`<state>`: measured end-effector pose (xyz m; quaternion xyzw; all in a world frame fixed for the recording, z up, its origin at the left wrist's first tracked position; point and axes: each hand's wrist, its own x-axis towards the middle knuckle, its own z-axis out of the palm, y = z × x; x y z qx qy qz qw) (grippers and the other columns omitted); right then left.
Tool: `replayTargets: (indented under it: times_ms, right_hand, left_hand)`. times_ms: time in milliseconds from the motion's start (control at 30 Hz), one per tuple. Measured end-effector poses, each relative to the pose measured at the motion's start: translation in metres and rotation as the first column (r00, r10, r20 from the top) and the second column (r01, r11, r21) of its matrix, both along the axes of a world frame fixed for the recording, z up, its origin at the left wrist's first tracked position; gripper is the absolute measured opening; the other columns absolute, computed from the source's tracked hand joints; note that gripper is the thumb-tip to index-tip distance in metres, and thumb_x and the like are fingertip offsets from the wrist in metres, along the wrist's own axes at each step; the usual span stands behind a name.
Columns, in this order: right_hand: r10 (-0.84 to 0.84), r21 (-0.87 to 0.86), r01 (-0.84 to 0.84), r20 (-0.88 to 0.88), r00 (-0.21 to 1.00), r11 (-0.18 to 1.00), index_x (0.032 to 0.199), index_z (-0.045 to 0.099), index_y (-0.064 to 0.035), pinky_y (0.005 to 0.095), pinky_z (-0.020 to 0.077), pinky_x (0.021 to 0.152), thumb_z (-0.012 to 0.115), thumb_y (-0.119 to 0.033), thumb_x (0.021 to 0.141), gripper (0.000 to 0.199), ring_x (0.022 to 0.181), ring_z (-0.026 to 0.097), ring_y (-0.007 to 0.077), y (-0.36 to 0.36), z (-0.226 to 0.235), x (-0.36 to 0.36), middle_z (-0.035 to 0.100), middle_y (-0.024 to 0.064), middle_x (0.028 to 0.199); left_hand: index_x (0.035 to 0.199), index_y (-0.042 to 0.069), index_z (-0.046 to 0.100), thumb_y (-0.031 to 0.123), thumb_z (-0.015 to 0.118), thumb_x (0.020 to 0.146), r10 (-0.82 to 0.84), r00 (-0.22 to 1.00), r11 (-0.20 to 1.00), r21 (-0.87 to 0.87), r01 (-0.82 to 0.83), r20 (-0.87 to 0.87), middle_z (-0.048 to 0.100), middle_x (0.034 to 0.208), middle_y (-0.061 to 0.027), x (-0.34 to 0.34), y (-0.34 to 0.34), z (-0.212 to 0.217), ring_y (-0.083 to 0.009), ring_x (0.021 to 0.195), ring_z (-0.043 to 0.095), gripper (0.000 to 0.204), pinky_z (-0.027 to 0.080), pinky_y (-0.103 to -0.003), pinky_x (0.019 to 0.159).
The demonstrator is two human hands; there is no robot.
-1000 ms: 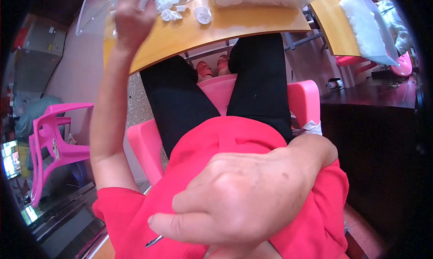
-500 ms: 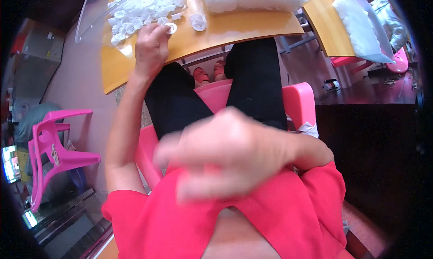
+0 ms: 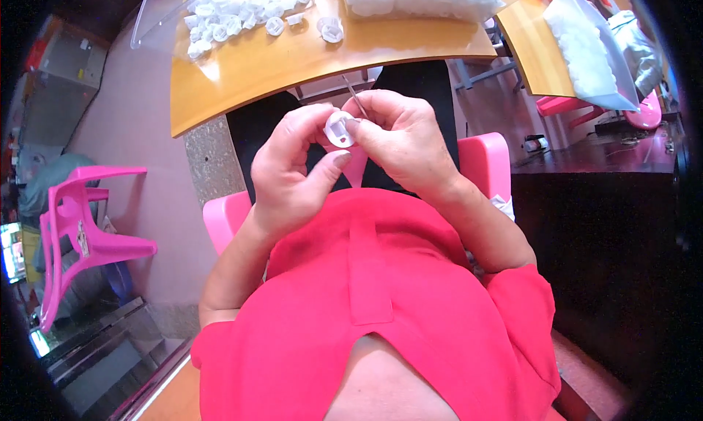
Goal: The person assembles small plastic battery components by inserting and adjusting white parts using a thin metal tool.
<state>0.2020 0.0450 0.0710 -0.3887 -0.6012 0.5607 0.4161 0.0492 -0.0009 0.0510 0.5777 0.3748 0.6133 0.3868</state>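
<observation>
Now the left hand point(image 3: 293, 168) pinches a small white cap point(image 3: 339, 128) while the right hand point(image 3: 399, 139) grips a thin metal pick point(image 3: 354, 95), apparently working its tip into the cap, needing steady aim.

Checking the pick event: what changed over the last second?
The left hand came back from the pile of white caps on the table, now pinching one white cap. The right hand moved up to meet it, holding a thin metal tool. Piles and table unchanged.
</observation>
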Motion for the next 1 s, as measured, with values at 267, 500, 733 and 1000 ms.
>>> replayTargets:
  times_ms: [267, 500, 733, 1000]
  right_hand:
    - [0.045, 0.081, -0.054, 0.115, 0.992, 0.995, 0.095, 0.063, 0.0047, 0.024, 0.0494, 0.062, 0.058, -0.005, 0.089, 0.012, 0.071, 0.061, 0.0088, -0.012, 0.0, 0.003, 0.064, 0.0066, 0.077]
    - [0.052, 0.223, -0.104, 0.226, 0.973, 0.969, 0.117, 0.058, 0.0036, 0.0225, 0.0479, 0.058, 0.051, 0.003, 0.091, 0.027, 0.065, 0.057, 0.0087, -0.014, -0.013, 0.014, 0.062, 0.0054, 0.076]
    - [0.086, 0.5, -0.319, 0.434, 0.897, 0.805, 0.122, 0.056, 0.0034, 0.027, 0.0501, 0.057, 0.052, 0.014, 0.076, 0.047, 0.06, 0.06, 0.0165, -0.017, -0.022, 0.017, 0.059, 0.0111, 0.07]
    - [0.043, 0.562, -0.332, 0.464, 0.885, 0.758, 0.12, 0.055, 0.0043, 0.0322, 0.05, 0.056, 0.057, 0.012, 0.074, 0.047, 0.061, 0.062, 0.0251, -0.017, -0.021, 0.014, 0.058, 0.014, 0.071]
  left_hand:
    - [0.129, -0.004, 0.05, 0.003, 0.061, 0.089, -0.149, 0.962, 0.921, -0.321, 0.22, 0.23, 0.063, 0.112, -0.014, -0.01, -0.009, -0.01, -0.0193, 0.095, 0.063, 0.041, 0.054, -0.032, 0.079]
    - [0.126, -0.002, 0.052, -0.004, 0.061, 0.087, -0.29, 0.897, 0.873, -0.293, 0.391, 0.334, 0.065, 0.105, -0.0127, -0.026, 0.0, -0.032, -0.0172, 0.091, 0.065, 0.04, 0.055, -0.028, 0.079]
    - [0.123, -0.002, 0.053, -0.004, 0.064, 0.085, -0.228, 0.906, 0.907, -0.262, 0.331, 0.355, 0.064, 0.104, -0.0152, -0.039, 0.003, -0.027, -0.0201, 0.093, 0.066, 0.039, 0.056, -0.029, 0.079]
    - [0.122, -0.002, 0.055, -0.006, 0.065, 0.084, -0.248, 0.888, 0.893, -0.263, 0.364, 0.387, 0.064, 0.104, -0.0144, -0.04, 0.001, -0.025, -0.0205, 0.095, 0.065, 0.039, 0.056, -0.031, 0.082]
